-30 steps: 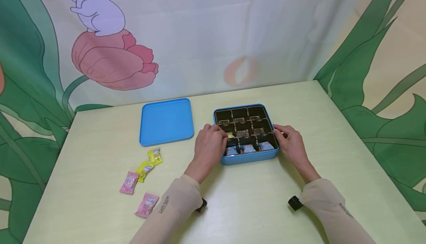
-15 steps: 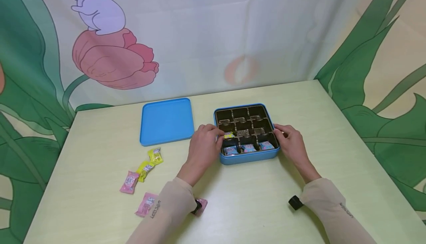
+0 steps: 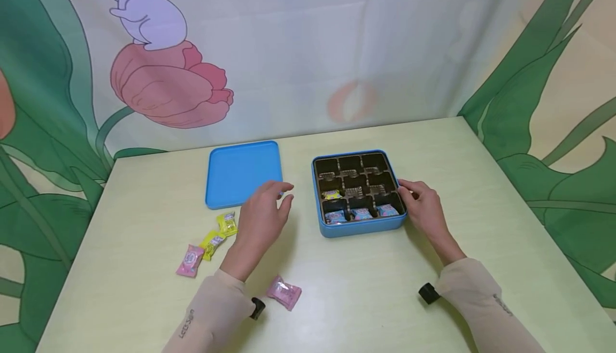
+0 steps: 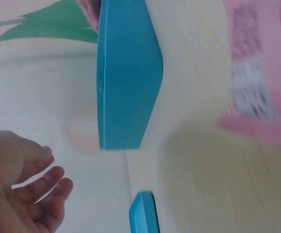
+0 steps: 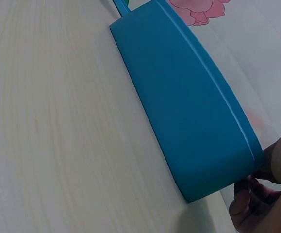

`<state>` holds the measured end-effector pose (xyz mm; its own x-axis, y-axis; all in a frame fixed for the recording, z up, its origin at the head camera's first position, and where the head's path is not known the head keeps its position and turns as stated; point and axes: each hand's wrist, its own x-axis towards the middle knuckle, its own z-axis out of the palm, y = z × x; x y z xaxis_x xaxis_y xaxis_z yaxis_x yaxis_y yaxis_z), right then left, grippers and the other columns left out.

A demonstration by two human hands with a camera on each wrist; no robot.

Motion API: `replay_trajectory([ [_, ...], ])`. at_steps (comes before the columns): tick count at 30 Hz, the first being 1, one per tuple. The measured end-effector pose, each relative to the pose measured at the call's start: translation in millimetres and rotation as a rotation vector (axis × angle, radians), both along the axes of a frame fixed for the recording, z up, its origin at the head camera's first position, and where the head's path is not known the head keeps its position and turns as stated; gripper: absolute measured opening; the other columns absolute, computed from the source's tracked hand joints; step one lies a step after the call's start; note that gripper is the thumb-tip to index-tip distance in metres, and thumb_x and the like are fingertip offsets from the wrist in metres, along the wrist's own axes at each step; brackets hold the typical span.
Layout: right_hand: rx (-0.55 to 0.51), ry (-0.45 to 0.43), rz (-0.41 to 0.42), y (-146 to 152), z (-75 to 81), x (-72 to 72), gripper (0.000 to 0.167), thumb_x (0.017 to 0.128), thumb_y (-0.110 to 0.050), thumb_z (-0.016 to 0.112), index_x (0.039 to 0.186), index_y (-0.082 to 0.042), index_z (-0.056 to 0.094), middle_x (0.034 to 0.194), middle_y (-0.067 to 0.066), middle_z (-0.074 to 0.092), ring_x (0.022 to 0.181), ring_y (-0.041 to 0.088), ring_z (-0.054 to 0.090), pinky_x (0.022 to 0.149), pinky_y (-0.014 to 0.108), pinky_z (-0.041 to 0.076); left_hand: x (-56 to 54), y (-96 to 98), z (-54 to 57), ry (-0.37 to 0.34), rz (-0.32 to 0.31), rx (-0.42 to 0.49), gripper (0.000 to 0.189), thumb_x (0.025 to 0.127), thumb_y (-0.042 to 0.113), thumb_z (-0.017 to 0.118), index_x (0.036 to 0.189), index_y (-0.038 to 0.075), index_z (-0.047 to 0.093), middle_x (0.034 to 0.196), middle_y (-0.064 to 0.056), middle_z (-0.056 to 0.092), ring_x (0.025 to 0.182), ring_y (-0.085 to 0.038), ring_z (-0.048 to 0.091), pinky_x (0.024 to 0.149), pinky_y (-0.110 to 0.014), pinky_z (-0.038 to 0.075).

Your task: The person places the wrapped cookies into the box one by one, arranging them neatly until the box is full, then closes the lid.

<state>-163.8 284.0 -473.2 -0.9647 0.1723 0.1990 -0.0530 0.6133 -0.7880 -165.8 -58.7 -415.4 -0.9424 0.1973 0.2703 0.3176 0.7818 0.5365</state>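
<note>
A blue box (image 3: 361,228) with a dark divided insert stands on the table. Its near row holds three blue-wrapped candies (image 3: 361,214), and one yellow candy (image 3: 331,194) lies in the middle row's left compartment. My left hand (image 3: 260,211) is in the air between the box and the lid, thumb and fingers apart with nothing between them. At the box's right side, my right hand (image 3: 422,208) holds the edge with thumb and fingers; in the right wrist view its curled fingers (image 5: 249,201) are at the corner.
A blue lid (image 3: 243,174) lies left of the box. Two yellow candies (image 3: 212,243) and a pink candy (image 3: 190,260) lie left of my left forearm. Another pink candy (image 3: 284,292) lies right of that wrist. A printed curtain (image 3: 289,48) hangs behind the table (image 3: 366,289).
My left hand has let go of the yellow candy in the box and moved left, its fingers spreading. Its sleeve now covers one pink candy and uncovers another. The right hand stays at the box.
</note>
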Motion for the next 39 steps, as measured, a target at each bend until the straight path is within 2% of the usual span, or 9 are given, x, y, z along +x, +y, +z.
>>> replay_trajectory([
  [8, 0.000, 0.004, 0.001, 0, 0.3, -0.1, 0.028, 0.103, -0.008, 0.062, 0.125, 0.006, 0.070, 0.106, 0.024, 0.069, 0.081, 0.023, 0.057, 0.068, 0.021, 0.043, 4.3, -34.9, -4.2, -0.011, 0.043, 0.029, 0.023, 0.098, 0.011, 0.072, 0.120, 0.004, 0.074, 0.119, -0.013, 0.071, 0.097, -0.029, 0.070, 0.071, -0.043, 0.058],
  [14, -0.005, -0.007, -0.003, 0, -0.8, -0.1, 0.028, 0.104, -0.009, 0.062, 0.126, 0.006, 0.070, 0.106, 0.024, 0.069, 0.082, 0.024, 0.057, 0.068, 0.021, 0.043, 8.7, -64.8, -13.8, -0.022, 0.083, 0.041, 0.024, 0.099, 0.009, 0.069, 0.122, 0.001, 0.072, 0.120, -0.015, 0.070, 0.100, -0.031, 0.068, 0.073, -0.045, 0.057],
  [20, -0.006, 0.007, -0.003, 1, -1.9, -0.8, 0.027, 0.103, -0.008, 0.063, 0.125, 0.006, 0.071, 0.105, 0.023, 0.069, 0.082, 0.023, 0.057, 0.068, 0.020, 0.043, 17.4, -93.5, -24.1, -0.063, 0.136, 0.020, 0.026, 0.099, 0.009, 0.068, 0.124, 0.001, 0.071, 0.119, -0.016, 0.069, 0.100, -0.033, 0.067, 0.074, -0.048, 0.054],
  [24, -0.004, 0.007, 0.003, 1, -2.0, -1.2, 0.028, 0.103, -0.008, 0.063, 0.126, 0.006, 0.070, 0.106, 0.024, 0.069, 0.083, 0.024, 0.058, 0.069, 0.020, 0.044, 24.3, -108.9, -29.8, -0.099, 0.148, -0.016, 0.028, 0.098, 0.008, 0.069, 0.125, -0.001, 0.070, 0.117, -0.019, 0.068, 0.101, -0.035, 0.067, 0.076, -0.050, 0.055],
  [30, -0.003, 0.005, -0.002, 1, -2.2, -1.2, 0.027, 0.103, -0.008, 0.063, 0.125, 0.005, 0.071, 0.106, 0.023, 0.069, 0.081, 0.022, 0.057, 0.069, 0.021, 0.044, 31.4, -123.2, -37.5, -0.121, 0.135, -0.069, 0.031, 0.094, 0.005, 0.071, 0.124, -0.004, 0.070, 0.118, -0.025, 0.066, 0.103, -0.039, 0.065, 0.082, -0.054, 0.054],
  [35, -0.001, 0.005, 0.000, 1, -1.9, -1.1, 0.027, 0.103, -0.008, 0.062, 0.126, 0.006, 0.071, 0.105, 0.024, 0.069, 0.080, 0.022, 0.057, 0.068, 0.021, 0.043, 34.6, -128.6, -41.8, -0.133, 0.137, -0.110, 0.035, 0.093, 0.006, 0.072, 0.125, -0.007, 0.068, 0.122, -0.028, 0.064, 0.113, -0.044, 0.060, 0.093, -0.059, 0.051],
  [39, 0.002, 0.009, 0.001, 0, -1.7, -1.1, 0.027, 0.103, -0.008, 0.063, 0.126, 0.006, 0.070, 0.105, 0.024, 0.069, 0.080, 0.022, 0.057, 0.068, 0.022, 0.043, 37.3, -131.6, -44.5, -0.136, 0.146, -0.141, 0.036, 0.092, 0.006, 0.075, 0.125, -0.008, 0.068, 0.123, -0.030, 0.063, 0.116, -0.047, 0.058, 0.097, -0.060, 0.049],
])
